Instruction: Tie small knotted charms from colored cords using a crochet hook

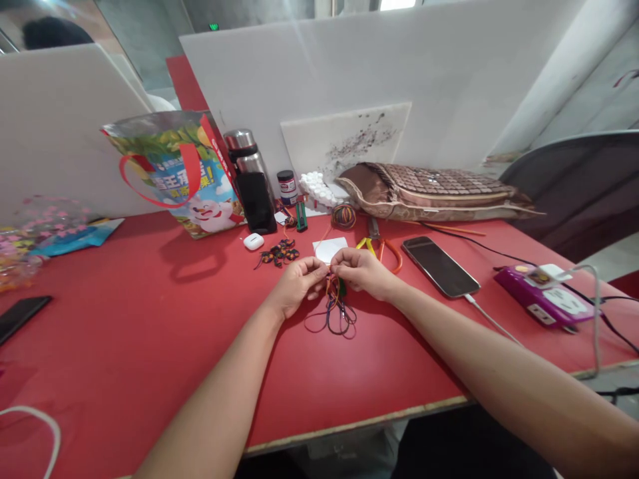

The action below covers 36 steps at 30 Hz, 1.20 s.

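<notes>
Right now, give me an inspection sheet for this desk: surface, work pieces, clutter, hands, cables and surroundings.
Surface: red tabletop, pale front edge.
Work pieces: multicoloured cords trailing below the fingertips; cord ball beyond; knotted cord cluster to the left.
Clutter: printed carrier bag, earbud case, smartphone, quilted brown cushion.
Hands: left hand and right hand nearly meeting, fingertips pinching the cords.
Cables: white cable plugged into the smartphone; black cable behind it.
Surroundings: white partition panel behind; top of a person's head beyond, far left.
</notes>
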Tool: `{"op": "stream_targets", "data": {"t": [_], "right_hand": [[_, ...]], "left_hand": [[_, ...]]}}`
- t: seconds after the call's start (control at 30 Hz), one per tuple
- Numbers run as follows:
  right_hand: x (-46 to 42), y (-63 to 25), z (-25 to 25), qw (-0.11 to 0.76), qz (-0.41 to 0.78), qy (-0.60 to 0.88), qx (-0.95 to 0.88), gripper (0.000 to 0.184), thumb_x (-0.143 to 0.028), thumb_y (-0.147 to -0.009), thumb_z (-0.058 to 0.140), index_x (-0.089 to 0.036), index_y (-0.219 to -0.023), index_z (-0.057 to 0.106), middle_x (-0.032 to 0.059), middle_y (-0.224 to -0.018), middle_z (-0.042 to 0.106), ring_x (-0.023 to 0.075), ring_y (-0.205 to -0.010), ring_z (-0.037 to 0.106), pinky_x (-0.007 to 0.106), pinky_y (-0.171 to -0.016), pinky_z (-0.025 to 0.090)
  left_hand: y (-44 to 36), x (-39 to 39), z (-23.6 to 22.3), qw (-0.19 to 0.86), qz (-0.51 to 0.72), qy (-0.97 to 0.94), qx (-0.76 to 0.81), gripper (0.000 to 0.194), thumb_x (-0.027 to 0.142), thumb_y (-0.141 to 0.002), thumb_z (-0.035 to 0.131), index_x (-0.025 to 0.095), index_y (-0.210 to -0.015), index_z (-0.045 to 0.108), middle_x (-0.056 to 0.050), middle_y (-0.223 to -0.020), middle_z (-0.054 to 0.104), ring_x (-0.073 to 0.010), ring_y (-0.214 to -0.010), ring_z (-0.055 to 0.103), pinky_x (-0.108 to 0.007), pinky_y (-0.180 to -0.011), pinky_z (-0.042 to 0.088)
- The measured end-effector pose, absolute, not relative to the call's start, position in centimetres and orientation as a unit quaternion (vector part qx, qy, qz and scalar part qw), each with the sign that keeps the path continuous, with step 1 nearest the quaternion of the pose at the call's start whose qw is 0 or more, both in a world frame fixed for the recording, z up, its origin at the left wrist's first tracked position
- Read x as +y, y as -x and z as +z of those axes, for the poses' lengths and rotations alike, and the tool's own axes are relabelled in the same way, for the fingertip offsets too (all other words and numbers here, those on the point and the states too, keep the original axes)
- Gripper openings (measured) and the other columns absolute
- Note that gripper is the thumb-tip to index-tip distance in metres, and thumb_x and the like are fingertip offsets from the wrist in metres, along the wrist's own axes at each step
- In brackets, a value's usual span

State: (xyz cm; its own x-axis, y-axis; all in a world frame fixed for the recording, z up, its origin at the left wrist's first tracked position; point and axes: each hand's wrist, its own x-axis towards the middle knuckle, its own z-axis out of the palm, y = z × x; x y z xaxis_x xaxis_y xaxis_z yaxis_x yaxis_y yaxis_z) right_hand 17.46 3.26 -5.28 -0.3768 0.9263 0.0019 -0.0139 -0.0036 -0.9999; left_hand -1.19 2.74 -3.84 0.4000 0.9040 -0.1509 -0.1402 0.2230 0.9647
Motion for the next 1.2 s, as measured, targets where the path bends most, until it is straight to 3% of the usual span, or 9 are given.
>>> {"op": "stream_targets", "data": {"t": [0.23, 0.57, 0.8, 0.97, 1.2], "right_hand": [[3.1, -17.6, -4.9, 0.385, 0.598, 0.389, -0.585, 0.03, -0.04, -0.076, 0.079, -0.019, -0.086, 0.059, -0.0125, -0.051, 0.043, 0.0047, -0.04, 0.032, 0.022, -0.041, 0.02], [3.1, -17.6, -4.8, 0.355, 0.609, 0.37, -0.605, 0.015, -0.022, -0.069, 0.072, -0.018, -0.078, 0.061, -0.0116, -0.047, 0.047, 0.0047, -0.039, 0.036, 0.02, -0.04, 0.022], [3.1, -18.3, -4.7, 0.349, 0.646, 0.358, -0.576, 0.03, -0.035, -0.073, 0.08, -0.018, -0.089, 0.061, -0.0103, -0.056, 0.05, 0.0035, -0.042, 0.031, 0.02, -0.04, 0.022], [3.2, -18.4, -5.1, 0.374, 0.641, 0.365, -0.562, 0.031, -0.039, -0.073, 0.083, -0.017, -0.081, 0.061, -0.0078, -0.055, 0.053, 0.0039, -0.043, 0.035, 0.02, -0.041, 0.023], [3.3, -18.2, -5.3, 0.391, 0.628, 0.372, -0.56, 0.027, -0.037, -0.078, 0.083, -0.017, -0.082, 0.064, -0.0081, -0.054, 0.053, 0.0043, -0.042, 0.037, 0.019, -0.039, 0.026]], "left_hand": [[1.0, 3.1, -4.1, 0.672, 0.387, -0.498, 0.387, 0.056, 0.056, -0.061, 0.099, 0.017, -0.074, 0.059, 0.006, -0.055, 0.05, -0.0048, -0.046, 0.038, -0.018, -0.041, 0.024], [1.5, 2.6, -3.7, 0.691, 0.327, -0.534, 0.362, 0.053, 0.057, -0.066, 0.096, 0.016, -0.074, 0.062, 0.007, -0.053, 0.047, -0.0052, -0.046, 0.036, -0.019, -0.043, 0.027], [2.0, 2.8, -3.4, 0.693, 0.357, -0.508, 0.368, 0.048, 0.048, -0.067, 0.096, 0.016, -0.074, 0.06, 0.005, -0.059, 0.053, -0.006, -0.049, 0.044, -0.02, -0.046, 0.036], [1.9, 2.8, -3.5, 0.683, 0.384, -0.488, 0.384, 0.045, 0.042, -0.067, 0.096, 0.016, -0.074, 0.06, 0.005, -0.062, 0.055, -0.0062, -0.051, 0.046, -0.02, -0.045, 0.038], [1.7, 2.7, -3.6, 0.668, 0.393, -0.486, 0.405, 0.036, 0.033, -0.071, 0.092, 0.013, -0.094, 0.072, 0.004, -0.065, 0.06, -0.0064, -0.048, 0.048, -0.022, -0.045, 0.04]]}}
